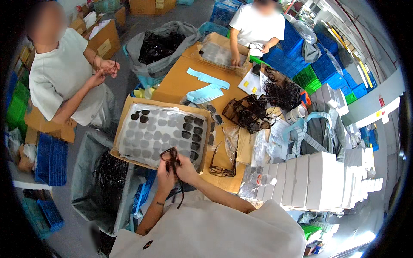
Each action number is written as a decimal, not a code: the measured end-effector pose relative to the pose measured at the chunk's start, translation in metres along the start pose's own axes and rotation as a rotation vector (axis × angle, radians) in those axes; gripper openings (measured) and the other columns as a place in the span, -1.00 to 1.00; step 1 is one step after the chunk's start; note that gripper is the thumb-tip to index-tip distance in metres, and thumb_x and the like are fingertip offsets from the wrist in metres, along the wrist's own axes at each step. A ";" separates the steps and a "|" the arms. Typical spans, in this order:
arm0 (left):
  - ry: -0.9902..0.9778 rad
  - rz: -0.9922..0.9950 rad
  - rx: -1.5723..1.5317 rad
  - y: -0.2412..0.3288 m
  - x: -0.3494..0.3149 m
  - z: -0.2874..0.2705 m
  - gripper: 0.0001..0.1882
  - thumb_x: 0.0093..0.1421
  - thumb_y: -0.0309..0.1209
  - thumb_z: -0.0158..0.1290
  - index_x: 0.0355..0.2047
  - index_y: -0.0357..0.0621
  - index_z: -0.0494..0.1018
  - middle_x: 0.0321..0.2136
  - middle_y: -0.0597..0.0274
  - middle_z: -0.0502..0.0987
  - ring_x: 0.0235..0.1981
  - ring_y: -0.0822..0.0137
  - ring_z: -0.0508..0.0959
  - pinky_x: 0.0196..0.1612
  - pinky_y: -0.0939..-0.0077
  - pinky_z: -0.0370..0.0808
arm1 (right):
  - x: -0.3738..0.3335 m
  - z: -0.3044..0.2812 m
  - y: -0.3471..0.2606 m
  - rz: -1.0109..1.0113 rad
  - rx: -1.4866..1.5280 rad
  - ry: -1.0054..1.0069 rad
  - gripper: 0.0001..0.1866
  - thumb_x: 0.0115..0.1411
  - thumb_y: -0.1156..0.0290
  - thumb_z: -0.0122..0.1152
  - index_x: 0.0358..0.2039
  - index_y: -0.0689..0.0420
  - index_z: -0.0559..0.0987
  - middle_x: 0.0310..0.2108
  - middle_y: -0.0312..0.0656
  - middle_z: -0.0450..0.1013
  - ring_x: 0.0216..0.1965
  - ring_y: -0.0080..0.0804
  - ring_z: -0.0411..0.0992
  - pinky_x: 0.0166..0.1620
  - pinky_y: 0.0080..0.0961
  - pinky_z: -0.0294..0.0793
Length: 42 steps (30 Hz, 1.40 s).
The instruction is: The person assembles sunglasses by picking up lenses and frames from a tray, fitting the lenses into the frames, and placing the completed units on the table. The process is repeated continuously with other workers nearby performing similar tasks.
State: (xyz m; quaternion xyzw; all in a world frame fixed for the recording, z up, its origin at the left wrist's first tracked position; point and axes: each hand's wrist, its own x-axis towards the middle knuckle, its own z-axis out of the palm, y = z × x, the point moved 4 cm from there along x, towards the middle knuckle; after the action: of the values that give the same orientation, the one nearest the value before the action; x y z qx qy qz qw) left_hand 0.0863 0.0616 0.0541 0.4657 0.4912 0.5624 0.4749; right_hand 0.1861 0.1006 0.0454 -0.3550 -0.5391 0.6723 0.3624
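Note:
Both my hands are closed on one pair of dark eyeglass frames (169, 155), held up over the near edge of a shallow cardboard box (121, 129). My left hand (165, 177) grips it from the left and below, my right hand (186, 169) from the right. One dark temple arm hangs down below my hands. Inside the box, rows of lenses (187, 127) lie on white sheeting; those along the right side and at the top left look dark, the middle ones pale grey. Another pair of dark glasses (223, 171) rests on the table to the right.
Tangled dark frames (249, 112) are heaped at the table's right, near stacked white boxes (297, 178) and a plastic bottle (266, 179). Lined bins (92, 189) of dark frames stand left and beyond. One co-worker (64, 81) stands left; another (258, 26) works across the table.

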 end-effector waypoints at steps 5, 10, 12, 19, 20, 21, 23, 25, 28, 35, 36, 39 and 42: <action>-0.166 0.126 -0.010 0.017 0.005 -0.016 -0.61 0.36 -0.28 -0.03 0.11 -0.23 0.36 0.20 0.15 0.32 0.12 0.31 0.38 0.24 0.40 0.21 | 0.003 0.017 0.032 0.241 -0.261 -0.297 -0.63 0.25 0.47 0.02 0.07 0.28 0.36 0.03 -0.10 0.37 0.01 -0.24 0.35 0.07 -0.35 0.35; 0.272 -0.078 0.028 0.004 -0.007 -0.057 -0.85 0.35 -0.48 -0.12 -0.35 -0.24 0.41 -0.28 0.22 0.51 -0.19 0.40 0.48 -0.10 0.46 0.40 | 0.002 0.032 0.023 0.409 0.226 -0.402 -0.40 0.11 0.68 0.14 0.19 0.12 0.30 0.09 -0.22 0.32 0.09 -0.37 0.32 0.11 -0.42 0.36; 0.487 -0.009 -0.548 0.001 -0.013 -0.073 -0.85 0.34 -0.55 -0.17 -0.41 -0.18 0.31 -0.34 0.24 0.47 -0.27 0.41 0.49 -0.16 0.52 0.41 | 0.007 0.030 0.018 0.475 0.554 -0.212 -0.39 0.05 0.72 0.20 0.15 0.10 0.39 0.13 -0.18 0.36 0.17 -0.26 0.33 0.14 -0.33 0.40; 0.753 -0.134 -0.347 0.021 -0.047 -0.141 -0.59 0.43 -0.12 -0.20 -0.41 -0.18 0.34 -0.55 0.18 0.47 -0.47 0.34 0.52 -0.15 0.23 0.57 | 0.092 0.034 0.031 0.205 0.208 -0.069 -0.65 0.18 0.44 0.26 -0.02 0.21 0.49 -0.06 -0.08 0.47 -0.09 -0.31 0.49 0.00 -0.40 0.47; 0.785 -0.138 -0.399 0.021 -0.055 -0.152 -0.59 0.43 -0.11 -0.20 -0.41 -0.17 0.35 -0.56 0.19 0.46 -0.48 0.33 0.51 -0.16 0.21 0.57 | 0.112 0.035 0.037 0.167 0.135 -0.039 -0.68 0.19 0.41 0.26 -0.06 0.21 0.53 -0.08 -0.10 0.48 -0.12 -0.34 0.50 -0.03 -0.42 0.47; 0.818 -0.138 -0.449 0.021 -0.065 -0.162 -0.59 0.43 -0.10 -0.21 -0.40 -0.16 0.35 -0.57 0.20 0.46 -0.50 0.33 0.51 -0.17 0.19 0.58 | 0.134 0.035 0.045 0.098 -0.122 0.041 -0.75 0.18 0.39 0.27 -0.14 0.20 0.57 -0.15 -0.14 0.52 -0.18 -0.38 0.50 -0.08 -0.44 0.47; 0.895 -0.195 -0.474 0.016 -0.086 -0.180 -0.63 0.43 -0.13 -0.19 -0.39 -0.13 0.36 -0.57 0.22 0.45 -0.51 0.31 0.50 -0.18 0.19 0.58 | 0.181 0.041 0.063 0.019 -0.373 0.118 -0.81 0.16 0.34 0.31 -0.28 0.18 0.64 -0.29 -0.21 0.57 -0.29 -0.42 0.51 -0.17 -0.46 0.46; 0.947 -0.240 -0.508 0.011 -0.109 -0.190 -0.66 0.44 -0.17 -0.19 -0.39 -0.11 0.37 -0.56 0.24 0.45 -0.51 0.31 0.50 -0.20 0.23 0.58 | 0.221 0.052 0.083 -0.037 -0.504 0.186 -0.80 0.10 0.29 0.36 -0.34 0.14 0.67 -0.39 -0.22 0.59 -0.36 -0.38 0.53 -0.21 -0.44 0.47; 1.031 -0.314 -0.506 0.003 -0.140 -0.199 -0.67 0.44 -0.17 -0.17 -0.37 -0.11 0.37 -0.56 0.23 0.45 -0.49 0.31 0.51 -0.19 0.19 0.57 | 0.259 0.071 0.105 -0.150 -0.737 0.303 -0.75 0.02 0.23 0.43 -0.33 0.08 0.69 -0.39 -0.17 0.60 -0.36 -0.27 0.55 -0.21 -0.40 0.50; 1.016 -0.421 -0.552 -0.003 -0.163 -0.192 -0.71 0.43 -0.18 -0.16 -0.36 -0.08 0.35 -0.56 0.27 0.43 -0.48 0.34 0.50 -0.20 0.22 0.57 | 0.279 0.106 0.125 -0.001 -0.830 0.359 -0.77 0.05 0.37 0.34 -0.25 0.09 0.65 -0.31 -0.08 0.54 -0.21 -0.04 0.54 -0.07 -0.23 0.50; 0.999 -0.432 -0.550 -0.003 -0.161 -0.191 -0.71 0.42 -0.18 -0.15 -0.36 -0.08 0.35 -0.56 0.27 0.43 -0.48 0.34 0.50 -0.20 0.23 0.57 | 0.273 0.108 0.117 -0.080 -0.899 0.420 -0.75 0.05 0.38 0.34 -0.22 0.10 0.63 -0.30 -0.09 0.51 -0.21 -0.02 0.53 -0.06 -0.22 0.50; 0.880 -0.440 -0.557 0.000 -0.148 -0.186 -0.78 0.38 -0.24 -0.11 -0.35 -0.08 0.33 -0.49 0.24 0.43 -0.44 0.33 0.50 -0.20 0.26 0.58 | 0.241 0.105 0.077 -0.301 -0.854 0.437 -0.75 0.09 0.45 0.30 -0.18 0.13 0.57 -0.28 -0.10 0.41 -0.31 -0.07 0.49 -0.15 -0.21 0.48; 0.678 -0.362 -0.523 0.011 -0.119 -0.176 -0.82 0.34 -0.28 -0.08 -0.34 -0.09 0.27 -0.39 0.17 0.43 -0.38 0.32 0.50 -0.20 0.26 0.57 | 0.176 0.079 0.009 -0.331 -0.513 0.343 -0.81 0.11 0.48 0.27 -0.23 0.16 0.56 -0.37 -0.10 0.45 -0.41 -0.17 0.46 -0.26 -0.33 0.47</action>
State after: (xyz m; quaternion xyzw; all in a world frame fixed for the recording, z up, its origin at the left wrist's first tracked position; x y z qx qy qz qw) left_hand -0.0754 -0.0767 0.0437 0.0272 0.5339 0.6959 0.4795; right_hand 0.0313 0.2153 0.0349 -0.4501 -0.6719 0.3777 0.4509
